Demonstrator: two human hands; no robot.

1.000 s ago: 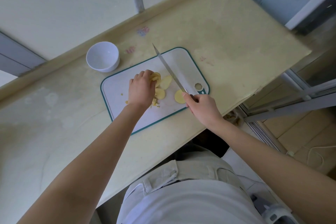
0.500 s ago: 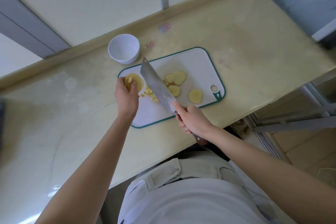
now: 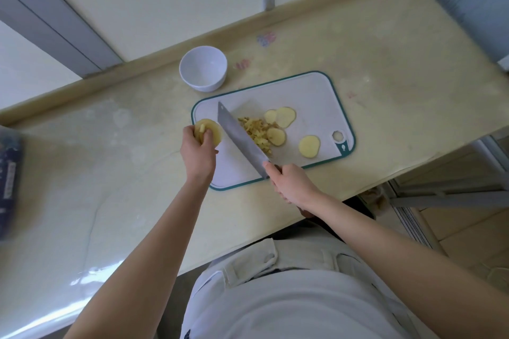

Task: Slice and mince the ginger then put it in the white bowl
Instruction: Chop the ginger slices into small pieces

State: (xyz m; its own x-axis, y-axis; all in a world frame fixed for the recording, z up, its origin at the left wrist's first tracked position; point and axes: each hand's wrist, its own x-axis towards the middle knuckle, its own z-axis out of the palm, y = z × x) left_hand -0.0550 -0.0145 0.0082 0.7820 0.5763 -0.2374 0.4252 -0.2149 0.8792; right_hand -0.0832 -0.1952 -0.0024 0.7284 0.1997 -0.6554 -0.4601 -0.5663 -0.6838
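Currently the step in hand is judged to be mincing, partly done. The white bowl stands on the worktop, just beyond the far left corner of the cutting board; no ginger shows inside it. The left hand is at the board's left edge, fingers and thumb curled round a stack of ginger slices. The knife slants across the board from far left to near right, between the held stack and the minced ginger. Right of the mince, loose slices lie flat on the board, uncut. The right hand is wrapped round the knife handle at the board's near edge.

Next move, as judged: lay the held stack flat on the board, cut it into strips, then chop crosswise. Keep the left fingertips tucked back from the edge. Transfer to the bowl follows only when the loose slices are minced too.
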